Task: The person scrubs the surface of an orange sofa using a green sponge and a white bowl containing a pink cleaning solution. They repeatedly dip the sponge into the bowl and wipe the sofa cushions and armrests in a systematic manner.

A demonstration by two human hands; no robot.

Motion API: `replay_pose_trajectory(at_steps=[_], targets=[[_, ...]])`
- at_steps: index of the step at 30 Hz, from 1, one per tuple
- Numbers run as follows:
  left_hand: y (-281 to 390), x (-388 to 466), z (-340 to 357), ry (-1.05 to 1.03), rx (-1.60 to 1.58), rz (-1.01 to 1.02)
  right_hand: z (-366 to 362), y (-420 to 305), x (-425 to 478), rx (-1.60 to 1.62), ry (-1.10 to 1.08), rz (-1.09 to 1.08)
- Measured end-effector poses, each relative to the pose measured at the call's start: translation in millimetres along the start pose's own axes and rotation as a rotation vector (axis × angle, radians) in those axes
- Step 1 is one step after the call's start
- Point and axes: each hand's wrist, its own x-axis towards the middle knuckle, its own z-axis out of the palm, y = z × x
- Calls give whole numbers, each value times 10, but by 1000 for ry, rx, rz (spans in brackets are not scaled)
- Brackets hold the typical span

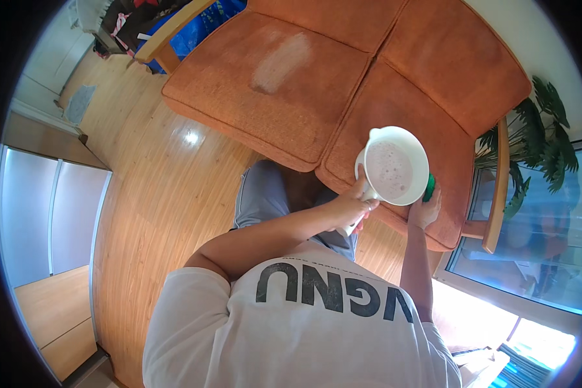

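My left hand [354, 206] grips the handle of a white plastic dipper [423, 162] with a pour spout. Frothy, pale liquid [390, 167] with bubbles fills part of it. On the dipper's far right side, my right hand [426, 207] holds a green scrubber [429, 187], partly hidden behind the rim. Both hands are over the right seat cushion [397, 114] of an orange fabric sofa. A whitish, foamy-looking patch [282, 63] marks the left seat cushion [233, 80].
Wooden armrests [498, 194] [172, 30] bound the sofa. A leafy plant [545, 131] stands beside a glass door [528, 247] on the right. Blue bags [179, 46] and clothing are piled at the far left. A cabinet [53, 213] lines the left side of the wood-look floor [160, 194].
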Motion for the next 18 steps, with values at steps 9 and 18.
replay_pose_trajectory(at_steps=[9, 18], targets=[[-27, 113, -90, -3, 103, 11, 35, -36, 35, 128, 129, -109], [67, 182, 4, 77, 95, 9, 10, 16, -19, 173, 117, -75]])
